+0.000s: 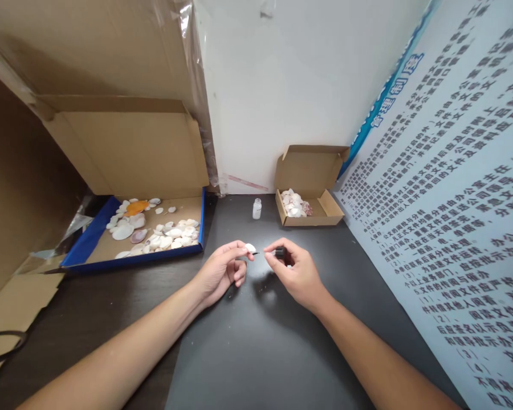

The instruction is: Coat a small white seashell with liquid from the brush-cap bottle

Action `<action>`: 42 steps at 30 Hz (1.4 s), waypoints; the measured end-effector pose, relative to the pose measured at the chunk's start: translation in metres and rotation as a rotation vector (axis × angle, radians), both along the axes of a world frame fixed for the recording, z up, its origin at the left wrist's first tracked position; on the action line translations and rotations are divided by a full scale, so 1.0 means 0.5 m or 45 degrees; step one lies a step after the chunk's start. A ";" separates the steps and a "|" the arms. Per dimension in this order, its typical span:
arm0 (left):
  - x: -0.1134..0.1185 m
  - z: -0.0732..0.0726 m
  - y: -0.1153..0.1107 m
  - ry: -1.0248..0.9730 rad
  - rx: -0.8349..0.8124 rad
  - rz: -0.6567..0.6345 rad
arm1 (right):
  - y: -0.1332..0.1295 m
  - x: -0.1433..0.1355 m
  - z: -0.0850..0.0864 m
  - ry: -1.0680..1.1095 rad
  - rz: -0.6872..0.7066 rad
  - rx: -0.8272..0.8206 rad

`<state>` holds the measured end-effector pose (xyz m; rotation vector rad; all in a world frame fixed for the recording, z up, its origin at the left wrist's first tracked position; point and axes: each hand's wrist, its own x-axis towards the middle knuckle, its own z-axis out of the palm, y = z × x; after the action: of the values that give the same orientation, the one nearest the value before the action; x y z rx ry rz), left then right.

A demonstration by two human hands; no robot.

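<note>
My left hand [220,272] pinches a small white seashell [250,247] between thumb and fingertips, above the dark table mat. Facing it, my right hand [298,274] grips a black bottle cap with a thin applicator [280,253]. The applicator's dark tip points left and lies at the shell's edge; whether it touches cannot be made out. Behind both hands, a small uncapped bottle [256,209] with a white label stands upright on the mat.
On the left lies an open blue-edged cardboard box [132,259] with many shells spread inside. A smaller open carton [325,219] at the back right holds more shells. A white wall [256,102] closes the back, and a printed poster [444,199] borders the right.
</note>
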<state>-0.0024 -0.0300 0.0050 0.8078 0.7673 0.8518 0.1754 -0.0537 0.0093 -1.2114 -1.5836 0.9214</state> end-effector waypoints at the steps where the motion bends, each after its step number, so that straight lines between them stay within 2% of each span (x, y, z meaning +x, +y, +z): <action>1: 0.000 0.000 0.001 -0.008 -0.011 0.010 | -0.001 0.000 0.000 0.005 -0.013 0.013; 6: 0.000 -0.001 0.001 -0.010 -0.012 0.034 | -0.005 -0.002 0.005 0.048 -0.031 0.076; 11: -0.001 -0.004 0.000 0.008 -0.012 0.048 | -0.002 -0.002 0.004 -0.102 -0.150 0.171; 16: -0.003 -0.007 0.001 -0.009 -0.026 0.036 | 0.003 0.000 0.000 -0.135 -0.104 0.194; 20: -0.004 -0.008 0.001 -0.031 -0.017 0.042 | 0.005 0.003 -0.001 -0.206 -0.165 0.144; 24: -0.004 -0.007 0.001 -0.043 -0.004 0.033 | 0.003 0.002 0.000 -0.185 -0.123 0.140; 29: -0.003 -0.006 0.001 -0.031 0.000 0.057 | 0.005 0.002 0.002 -0.350 -0.120 0.117; 34: -0.003 -0.005 -0.001 -0.009 -0.003 0.041 | 0.006 0.001 -0.001 -0.394 -0.001 0.120; 38: -0.003 -0.004 -0.002 -0.008 0.000 0.035 | 0.009 0.001 -0.007 -0.467 -0.046 0.037; 42: -0.003 -0.005 -0.003 -0.015 0.011 0.025 | 0.008 0.002 -0.003 -0.398 -0.021 0.058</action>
<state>-0.0039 -0.0315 0.0027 0.8030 0.7628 0.8775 0.1763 -0.0495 0.0080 -1.3849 -1.8251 0.7053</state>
